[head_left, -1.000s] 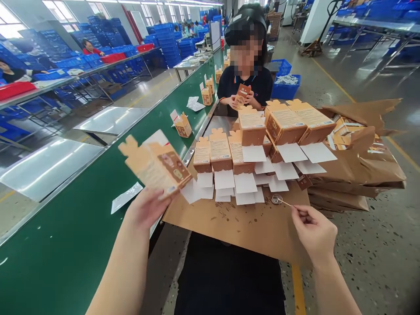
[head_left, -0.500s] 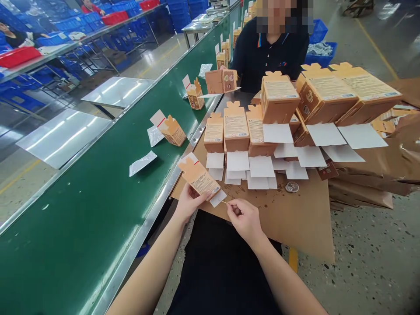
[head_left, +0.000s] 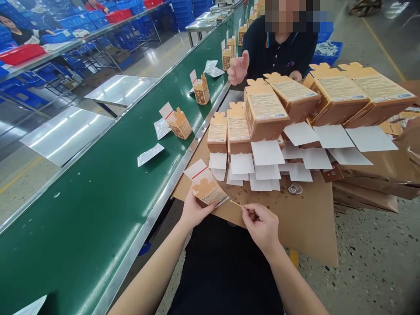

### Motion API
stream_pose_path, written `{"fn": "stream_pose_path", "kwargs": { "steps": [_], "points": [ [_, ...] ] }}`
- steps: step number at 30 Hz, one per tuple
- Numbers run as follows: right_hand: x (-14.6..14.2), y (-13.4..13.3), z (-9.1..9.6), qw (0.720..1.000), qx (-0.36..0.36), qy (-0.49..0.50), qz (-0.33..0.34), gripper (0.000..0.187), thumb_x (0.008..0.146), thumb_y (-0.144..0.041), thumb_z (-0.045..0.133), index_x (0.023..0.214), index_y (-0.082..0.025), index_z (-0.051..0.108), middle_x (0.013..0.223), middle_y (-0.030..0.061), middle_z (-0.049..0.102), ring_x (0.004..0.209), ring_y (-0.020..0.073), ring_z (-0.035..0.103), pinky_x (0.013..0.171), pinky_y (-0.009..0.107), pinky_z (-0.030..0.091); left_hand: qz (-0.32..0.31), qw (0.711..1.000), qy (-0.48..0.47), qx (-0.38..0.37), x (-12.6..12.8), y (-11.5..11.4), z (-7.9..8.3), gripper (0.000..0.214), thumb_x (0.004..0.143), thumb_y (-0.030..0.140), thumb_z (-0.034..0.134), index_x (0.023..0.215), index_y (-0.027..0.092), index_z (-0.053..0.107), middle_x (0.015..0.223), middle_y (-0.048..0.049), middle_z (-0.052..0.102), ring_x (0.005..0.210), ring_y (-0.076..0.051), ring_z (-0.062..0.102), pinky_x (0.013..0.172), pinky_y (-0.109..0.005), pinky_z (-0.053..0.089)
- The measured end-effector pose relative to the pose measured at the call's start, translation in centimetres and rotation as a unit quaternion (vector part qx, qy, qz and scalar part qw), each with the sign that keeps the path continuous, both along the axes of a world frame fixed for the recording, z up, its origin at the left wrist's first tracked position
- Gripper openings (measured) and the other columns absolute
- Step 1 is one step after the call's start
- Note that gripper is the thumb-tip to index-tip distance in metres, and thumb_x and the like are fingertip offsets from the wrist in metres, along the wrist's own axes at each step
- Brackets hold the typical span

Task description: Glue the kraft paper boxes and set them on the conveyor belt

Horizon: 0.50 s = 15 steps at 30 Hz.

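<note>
My left hand (head_left: 193, 211) grips a small brown carton (head_left: 209, 192) with a white flap marked by a red line, held just above the near edge of a brown cardboard sheet (head_left: 295, 227). My right hand (head_left: 260, 225) pinches a thin wooden stick (head_left: 236, 203) whose tip points at the carton's lower right corner. Behind them stand rows of brown cartons (head_left: 239, 129) with white flaps hanging open. A small round glue dish (head_left: 295, 188) lies on the cardboard.
A green conveyor belt (head_left: 98, 210) runs along my left, carrying upright cartons (head_left: 180, 123) and clear sachets (head_left: 150, 154). A person in a dark shirt (head_left: 278, 50) sits opposite, one hand raised. Folded brown paper stacks (head_left: 377, 183) lie at right. Blue crates fill the background.
My left hand has tilted the carton lower and flatter. My right hand drew back slightly with the stick. The person opposite released a carton and raised a hand.
</note>
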State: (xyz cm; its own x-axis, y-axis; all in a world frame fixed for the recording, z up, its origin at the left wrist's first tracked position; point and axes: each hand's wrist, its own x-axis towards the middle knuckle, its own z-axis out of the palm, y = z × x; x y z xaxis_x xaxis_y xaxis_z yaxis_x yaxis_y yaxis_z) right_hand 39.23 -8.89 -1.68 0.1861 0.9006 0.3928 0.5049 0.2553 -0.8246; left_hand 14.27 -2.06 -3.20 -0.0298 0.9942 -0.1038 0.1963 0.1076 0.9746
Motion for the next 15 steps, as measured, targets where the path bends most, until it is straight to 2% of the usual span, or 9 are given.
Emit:
{"fn": "stream_pose_path", "kwargs": {
  "steps": [2,8,15],
  "points": [
    [0.7,-0.9,0.4,1.0,-0.005,0.005,-0.014,0.024,0.107,-0.023,0.071,0.085,-0.024,0.079,0.067,-0.0021,0.07,0.054,0.0125,0.061,0.054,0.023,0.054,-0.01,0.998,0.058,0.033,0.3,-0.4,0.5,0.072,0.068,0.044,0.107,0.129,0.023,0.076,0.133,-0.0178,0.085,0.135,-0.047,0.078,0.121,-0.065,0.06],
    [2.0,-2.7,1.0,0.999,0.001,0.016,-0.037,0.022,0.105,-0.019,0.072,0.085,-0.024,0.078,0.066,-0.0035,0.068,0.053,0.0116,0.061,0.053,0.022,0.054,-0.024,0.988,0.135,0.07,1.1,-1.1,0.5,0.07,0.076,0.041,0.1,0.137,0.023,0.071,0.131,-0.0154,0.083,0.126,-0.042,0.082,0.109,-0.057,0.067],
    [1.9,-3.0,1.2,1.0,0.001,0.016,-0.024,0.024,0.106,-0.02,0.071,0.084,-0.024,0.079,0.066,-0.0021,0.07,0.053,0.0122,0.062,0.052,0.022,0.055,-0.027,0.978,0.187,0.094,2.1,-1.4,0.3,0.06,0.079,0.033,0.093,0.135,0.025,0.072,0.128,-0.013,0.08,0.127,-0.039,0.08,0.103,-0.051,0.069]
  ]
}}
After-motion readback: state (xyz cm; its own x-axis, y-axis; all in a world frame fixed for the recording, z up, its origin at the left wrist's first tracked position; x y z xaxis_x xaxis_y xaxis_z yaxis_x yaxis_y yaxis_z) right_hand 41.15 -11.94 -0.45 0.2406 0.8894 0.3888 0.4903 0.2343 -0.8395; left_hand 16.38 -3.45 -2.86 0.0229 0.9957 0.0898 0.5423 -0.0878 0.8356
